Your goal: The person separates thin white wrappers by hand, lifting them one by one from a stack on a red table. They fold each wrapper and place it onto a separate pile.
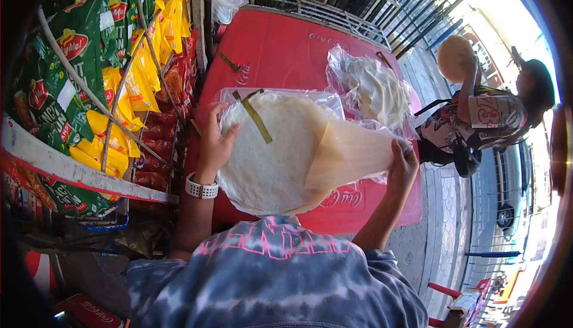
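Note:
A stack of thin, round, pale wrappers (268, 167) lies on the red table (268, 42). Pinched in my right hand (404, 158) is the edge of one thin wrapper sheet (358, 152), stretched to the right and partly lifted from the stack. My left hand (219, 140), with a white watch (202, 189) at the wrist, rests on the stack's left edge, thumb and fingers apart. A green leaf-like strip (256, 119) lies bent across the stack's top. Clear plastic (334, 101) shows behind the stack.
Behind the stack, clear plastic holds folded white sheets (376, 89). Green and yellow snack packs (128, 83) hang on a rack at left. Another green scrap (229, 62) lies on the table. At right, a person (489, 113) holds up a round pale object (453, 59).

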